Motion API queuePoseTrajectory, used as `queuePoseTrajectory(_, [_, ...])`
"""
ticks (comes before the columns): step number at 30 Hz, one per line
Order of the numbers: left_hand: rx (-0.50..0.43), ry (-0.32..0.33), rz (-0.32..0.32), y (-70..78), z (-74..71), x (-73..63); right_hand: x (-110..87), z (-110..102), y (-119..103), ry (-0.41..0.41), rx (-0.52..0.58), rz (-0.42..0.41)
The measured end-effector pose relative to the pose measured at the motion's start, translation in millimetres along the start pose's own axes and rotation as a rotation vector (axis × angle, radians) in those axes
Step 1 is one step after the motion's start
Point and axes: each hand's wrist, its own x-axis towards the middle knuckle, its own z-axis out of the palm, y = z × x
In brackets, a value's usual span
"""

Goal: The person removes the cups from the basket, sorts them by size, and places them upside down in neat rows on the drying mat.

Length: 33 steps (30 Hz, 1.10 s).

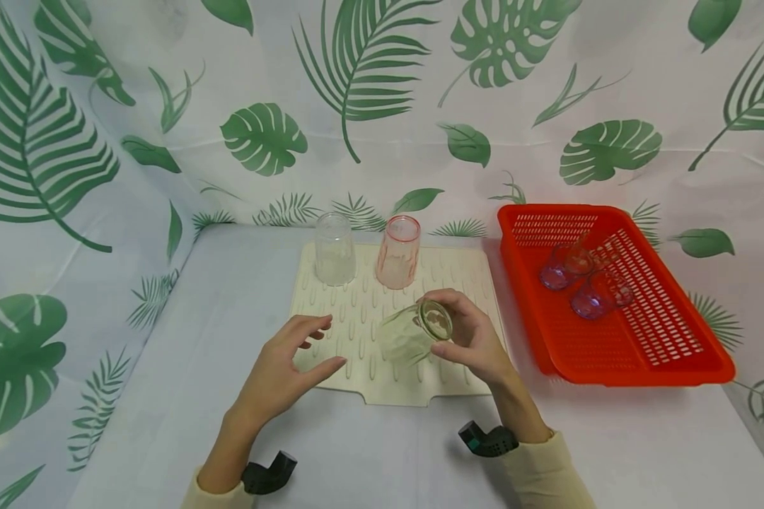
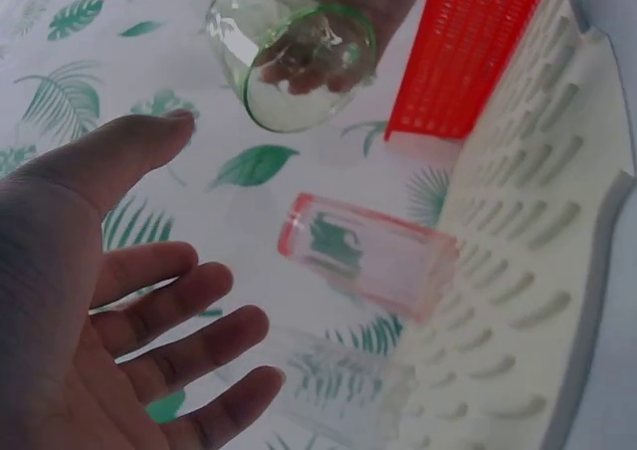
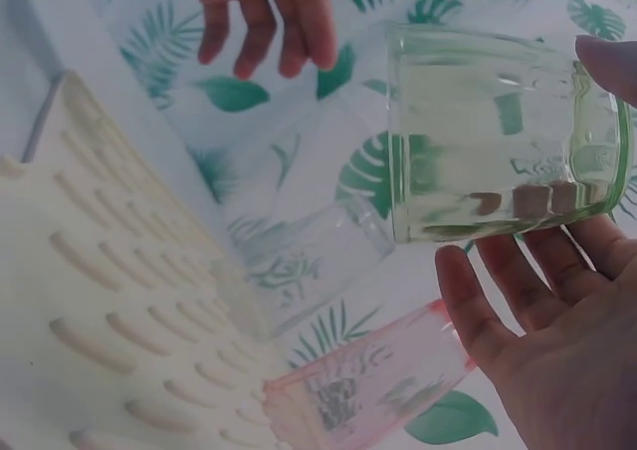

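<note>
Over the cream draining mat (image 1: 359, 367), my right hand (image 1: 471, 336) grips a light green glass (image 1: 407, 332). The glass lies tilted on its side, one end towards my right palm and its other end towards the left; the right wrist view shows thumb and fingers on either side of the green glass (image 3: 498, 136). My left hand (image 1: 286, 364) hovers at the mat's left side, its fingers spread, holding nothing and apart from the glass. Behind both hands, a clear glass (image 1: 334, 251) and a pink-tinted glass (image 1: 398, 253) stand on the mat.
A red plastic basket (image 1: 528, 311) with slotted walls sits to the right of the mat. Inside it lie several tinted glasses, among them a purple one (image 1: 592, 300). A leaf-patterned sheet (image 1: 388, 170) hangs behind the pale table (image 1: 382, 452).
</note>
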Motion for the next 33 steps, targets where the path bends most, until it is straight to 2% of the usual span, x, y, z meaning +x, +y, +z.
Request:
queuePoseTrajectory(6, [0.093,0.090,-0.053,-14.1,-2.6,-13.1,2.6,5,1,0.026,-0.012,0.021])
queuePoseTrajectory(12, [0.159,0.104,-0.127,-28.1,-1.5,-24.6,6.4,8,6,0.043,-0.040,0.029])
queuePoseTrajectory(17, [0.182,0.123,-0.136,-42.6,2.8,-31.1,12.0,12,10,0.053,-0.096,0.011])
queuePoseTrajectory(20, [0.193,0.127,-0.133,-51.3,6.1,-33.2,14.2,15,11,0.068,-0.147,0.026])
queuePoseTrajectory(23, [0.206,0.111,-0.152,-59.3,9.0,-34.0,15.9,18,12,0.084,-0.191,0.055])
queuePoseTrajectory(30, [0.226,0.000,-0.296,-71.3,13.7,-35.0,21.3,24,20,0.091,-0.242,0.118])
queuePoseTrajectory(33, [0.234,-0.041,-0.332,-72.6,13.6,-35.3,24.5,27,26,0.084,-0.260,0.140])
